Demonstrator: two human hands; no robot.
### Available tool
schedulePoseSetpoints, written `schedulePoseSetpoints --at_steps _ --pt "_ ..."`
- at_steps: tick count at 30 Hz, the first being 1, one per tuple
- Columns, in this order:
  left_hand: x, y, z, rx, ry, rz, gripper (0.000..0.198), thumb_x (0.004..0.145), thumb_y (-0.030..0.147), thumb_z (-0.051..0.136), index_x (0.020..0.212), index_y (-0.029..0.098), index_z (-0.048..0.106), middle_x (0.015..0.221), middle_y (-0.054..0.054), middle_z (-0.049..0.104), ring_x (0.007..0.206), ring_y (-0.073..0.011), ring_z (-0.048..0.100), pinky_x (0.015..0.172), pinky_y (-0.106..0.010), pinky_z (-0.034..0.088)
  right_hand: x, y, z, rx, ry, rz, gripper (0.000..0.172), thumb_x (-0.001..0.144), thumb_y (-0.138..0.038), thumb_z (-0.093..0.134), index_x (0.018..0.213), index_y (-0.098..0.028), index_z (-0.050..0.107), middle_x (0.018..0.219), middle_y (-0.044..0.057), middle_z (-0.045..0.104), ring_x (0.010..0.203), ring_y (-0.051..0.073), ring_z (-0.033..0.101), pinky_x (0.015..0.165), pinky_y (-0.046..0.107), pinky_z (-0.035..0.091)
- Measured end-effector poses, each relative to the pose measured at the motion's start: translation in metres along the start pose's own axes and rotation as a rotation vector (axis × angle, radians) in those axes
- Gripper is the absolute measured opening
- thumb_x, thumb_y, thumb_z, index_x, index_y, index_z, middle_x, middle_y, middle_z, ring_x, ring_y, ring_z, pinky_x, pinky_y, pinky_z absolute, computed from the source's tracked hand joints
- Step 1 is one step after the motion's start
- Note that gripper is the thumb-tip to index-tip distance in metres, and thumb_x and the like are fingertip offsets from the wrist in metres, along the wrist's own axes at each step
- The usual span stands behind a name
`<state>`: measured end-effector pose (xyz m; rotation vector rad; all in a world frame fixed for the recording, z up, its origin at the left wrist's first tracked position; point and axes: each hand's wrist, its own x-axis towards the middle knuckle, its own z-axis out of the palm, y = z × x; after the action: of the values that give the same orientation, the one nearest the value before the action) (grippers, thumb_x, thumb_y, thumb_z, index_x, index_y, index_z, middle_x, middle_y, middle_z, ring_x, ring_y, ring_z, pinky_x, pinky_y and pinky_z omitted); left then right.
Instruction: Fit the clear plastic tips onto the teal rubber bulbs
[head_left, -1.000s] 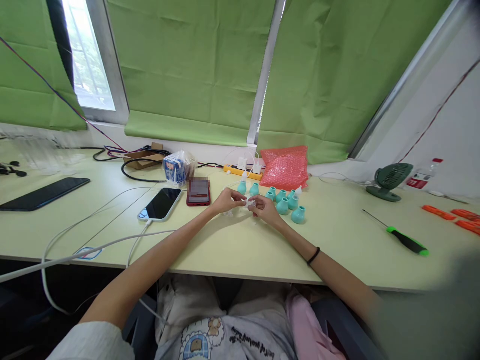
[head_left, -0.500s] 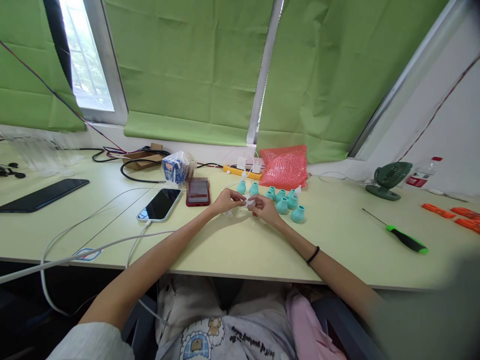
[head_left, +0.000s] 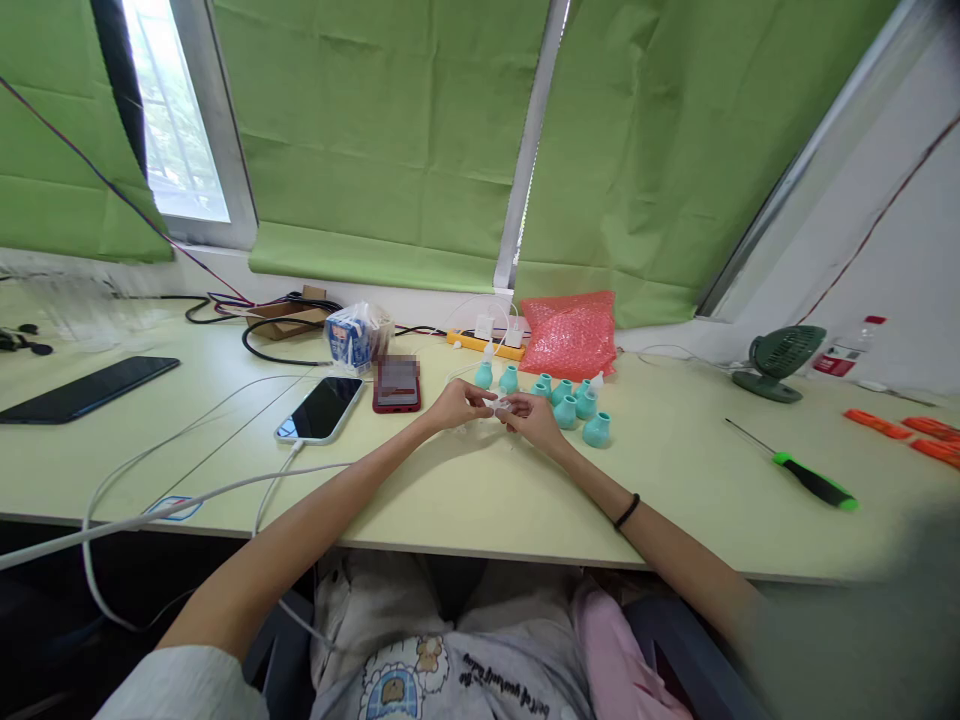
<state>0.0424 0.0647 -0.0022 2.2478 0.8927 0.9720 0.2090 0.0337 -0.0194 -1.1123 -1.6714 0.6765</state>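
Observation:
In front of the teal bulbs, my left hand (head_left: pixel 459 404) and my right hand (head_left: pixel 530 417) meet with fingertips pinched. Between them is a small clear plastic piece (head_left: pixel 500 405), mostly covered by the fingers, so its exact kind is hidden. Both hands appear closed on it. Several small teal rubber bulbs (head_left: pixel 597 430) with open necks stand just behind and right of my right hand. One teal bulb (head_left: pixel 484 375) at the back carries a white nozzle (head_left: pixel 489 351). More small clear bits (head_left: pixel 459 428) lie on the table under my left hand.
Left of my hands lie a red-cased phone (head_left: pixel 397 385), a charging phone (head_left: pixel 319 410) and a dark tablet (head_left: pixel 90 388). Behind are a power strip (head_left: pixel 484 345) and a red bubble-wrap bag (head_left: pixel 568 335). A screwdriver (head_left: pixel 793 467) and a green fan (head_left: pixel 784 362) are at right.
Both hands stay in nearly the same place; the fingers have shifted slightly around the clear piece. The bulbs and other objects have not moved.

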Motion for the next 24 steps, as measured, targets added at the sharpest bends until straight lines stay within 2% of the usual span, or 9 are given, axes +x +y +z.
schedulePoseSetpoints --at_steps 4,8,10,14,18,24 --pt "-0.003 0.003 0.001 0.099 0.012 0.030 0.036 0.063 0.021 0.055 0.097 0.012 0.062 0.057 0.000 0.059 0.051 -0.0086 0.047 0.052 -0.019 0.038 0.000 0.000 0.000 0.003 0.014 -0.002 0.028 0.060 -0.035 0.061 0.075 -0.012 0.060 0.052 0.001 0.056 0.041 0.010 0.051 0.041 0.022 0.042" --pt "-0.008 0.008 0.002 0.200 0.030 0.096 0.041 0.061 0.015 0.053 0.101 0.018 0.060 0.064 -0.001 0.062 0.064 -0.0130 0.051 0.068 -0.024 0.039 0.001 0.003 0.001 0.010 0.033 -0.004 0.029 0.060 -0.038 0.061 0.072 -0.012 0.059 0.051 0.001 0.056 0.040 0.010 0.050 0.040 0.022 0.042" --pt "-0.009 0.009 0.003 0.228 0.026 0.117 0.043 0.061 0.014 0.051 0.103 0.019 0.059 0.065 -0.001 0.062 0.067 -0.0142 0.051 0.071 -0.025 0.038 0.001 0.004 0.001 0.015 0.043 -0.006 0.030 0.059 -0.040 0.061 0.072 -0.012 0.059 0.051 0.001 0.056 0.039 0.010 0.050 0.039 0.022 0.042" --pt "-0.009 0.009 0.004 0.239 0.002 0.125 0.046 0.060 0.014 0.051 0.106 0.017 0.057 0.060 0.000 0.060 0.058 -0.0123 0.050 0.064 -0.023 0.038 0.001 0.003 0.001 0.027 0.053 -0.010 0.034 0.059 -0.042 0.062 0.074 -0.012 0.060 0.053 0.002 0.057 0.041 0.011 0.051 0.042 0.023 0.045" --pt "-0.009 0.008 0.006 0.205 -0.028 0.111 0.049 0.060 0.013 0.050 0.109 0.013 0.054 0.049 0.003 0.052 0.046 -0.0083 0.042 0.054 -0.019 0.036 0.000 0.002 0.001 0.035 0.053 -0.021 0.035 0.061 -0.043 0.061 0.076 -0.012 0.060 0.054 0.003 0.057 0.044 0.012 0.053 0.043 0.024 0.046" --pt "-0.011 0.009 0.007 0.110 -0.046 0.083 0.051 0.059 0.012 0.050 0.109 0.013 0.054 0.046 0.006 0.047 0.045 -0.0069 0.039 0.051 -0.018 0.033 -0.002 0.001 0.001 0.031 0.047 -0.049 0.033 0.062 -0.042 0.060 0.075 -0.012 0.060 0.054 0.002 0.057 0.044 0.011 0.052 0.044 0.024 0.046"
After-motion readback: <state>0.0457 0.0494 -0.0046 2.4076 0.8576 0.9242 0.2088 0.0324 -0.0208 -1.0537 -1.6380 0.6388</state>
